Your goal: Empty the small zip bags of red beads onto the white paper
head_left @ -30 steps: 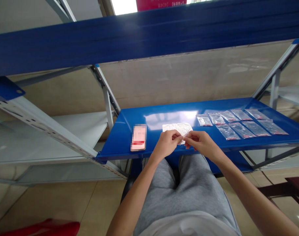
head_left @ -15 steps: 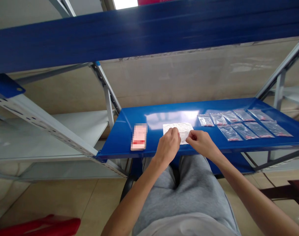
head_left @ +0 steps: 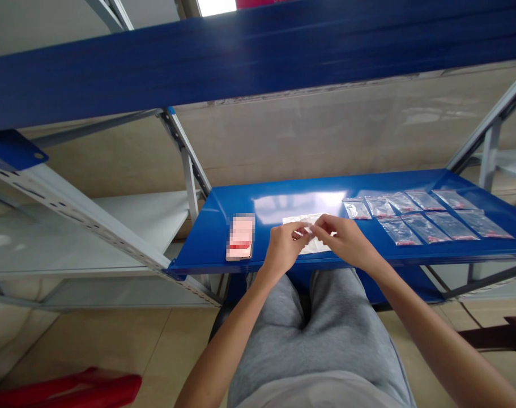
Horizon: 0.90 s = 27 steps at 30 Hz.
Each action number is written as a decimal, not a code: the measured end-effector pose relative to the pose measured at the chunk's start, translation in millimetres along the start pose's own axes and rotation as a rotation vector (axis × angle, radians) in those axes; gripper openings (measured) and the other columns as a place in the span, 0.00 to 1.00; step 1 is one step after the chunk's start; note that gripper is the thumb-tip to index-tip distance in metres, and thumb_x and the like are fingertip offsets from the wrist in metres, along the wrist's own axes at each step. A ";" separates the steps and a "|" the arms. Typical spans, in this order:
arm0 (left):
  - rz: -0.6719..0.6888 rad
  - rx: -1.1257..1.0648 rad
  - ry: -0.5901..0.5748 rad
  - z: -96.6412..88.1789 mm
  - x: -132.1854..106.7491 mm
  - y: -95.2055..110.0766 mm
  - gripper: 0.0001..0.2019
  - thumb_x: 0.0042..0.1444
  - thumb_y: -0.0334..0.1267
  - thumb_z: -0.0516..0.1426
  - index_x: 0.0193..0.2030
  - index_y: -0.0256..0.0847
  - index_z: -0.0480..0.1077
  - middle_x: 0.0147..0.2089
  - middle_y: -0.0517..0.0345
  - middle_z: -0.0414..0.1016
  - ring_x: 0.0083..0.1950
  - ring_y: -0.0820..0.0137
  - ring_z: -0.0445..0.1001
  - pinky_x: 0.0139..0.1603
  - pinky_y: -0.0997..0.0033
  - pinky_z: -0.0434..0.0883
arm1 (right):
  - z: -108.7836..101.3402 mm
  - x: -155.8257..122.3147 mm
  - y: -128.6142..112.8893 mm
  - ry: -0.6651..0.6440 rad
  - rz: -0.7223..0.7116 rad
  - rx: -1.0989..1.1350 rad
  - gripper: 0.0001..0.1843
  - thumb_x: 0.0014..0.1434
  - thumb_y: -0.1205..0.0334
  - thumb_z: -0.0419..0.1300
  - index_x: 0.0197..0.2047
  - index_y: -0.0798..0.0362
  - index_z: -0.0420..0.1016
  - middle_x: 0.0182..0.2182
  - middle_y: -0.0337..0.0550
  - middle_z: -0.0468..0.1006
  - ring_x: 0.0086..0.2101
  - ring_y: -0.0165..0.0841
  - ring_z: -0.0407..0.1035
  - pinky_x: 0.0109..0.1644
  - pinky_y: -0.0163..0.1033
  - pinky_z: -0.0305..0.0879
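Note:
Over a crumpled white sheet [head_left: 316, 247], which looks like paper or tissue, both hands meet at the fingertips. My left hand [head_left: 284, 247] is closed in a pinch, thumb and fingers pressed together. My right hand [head_left: 346, 238] pinches from the other side, its fingertips against those of the left. Whatever sits between them is too small or too hidden to make out. To the right, several clear plastic bags [head_left: 400, 231] lie flat in two rows, with small red bits along their edges. A single clear bag [head_left: 357, 209] is nearest to my right hand.
A phone-like object [head_left: 241, 233], blurred by pixelation, lies on the blue shelf [head_left: 268, 195] at left. Another blue shelf beam [head_left: 258, 56] crosses above. Grey metal posts [head_left: 190, 153] stand at the sides. Something red [head_left: 79, 390] lies on the floor at lower left.
My hands have come together above the white sheet; before, they were a little apart. The right hand moved left and the fingertips now touch. The bags and the phone-like object stay put.

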<state>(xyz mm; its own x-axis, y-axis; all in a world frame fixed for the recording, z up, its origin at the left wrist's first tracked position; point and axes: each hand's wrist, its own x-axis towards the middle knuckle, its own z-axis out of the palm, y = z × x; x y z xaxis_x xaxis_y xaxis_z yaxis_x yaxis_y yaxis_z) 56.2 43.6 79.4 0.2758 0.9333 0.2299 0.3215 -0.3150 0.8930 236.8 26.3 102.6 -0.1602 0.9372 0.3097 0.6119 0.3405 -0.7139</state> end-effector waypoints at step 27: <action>-0.165 -0.264 -0.020 6.6 22.6 -55.4 0.12 0.56 0.33 0.63 0.47 0.34 0.81 0.38 0.50 0.83 0.30 0.72 0.80 0.29 0.77 0.75 | 18.6 11.2 78.2 -0.115 0.497 0.875 0.26 0.38 0.48 0.81 0.31 0.56 0.77 0.29 0.46 0.82 0.33 0.36 0.80 0.46 0.41 0.78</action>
<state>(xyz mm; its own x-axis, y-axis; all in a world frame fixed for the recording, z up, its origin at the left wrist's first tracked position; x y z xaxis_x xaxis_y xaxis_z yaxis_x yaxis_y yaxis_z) 50.6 81.0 32.6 0.2584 0.9636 0.0678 0.1178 -0.1011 0.9879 268.5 64.9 38.6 -0.1437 0.9736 -0.1774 -0.1454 -0.1981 -0.9693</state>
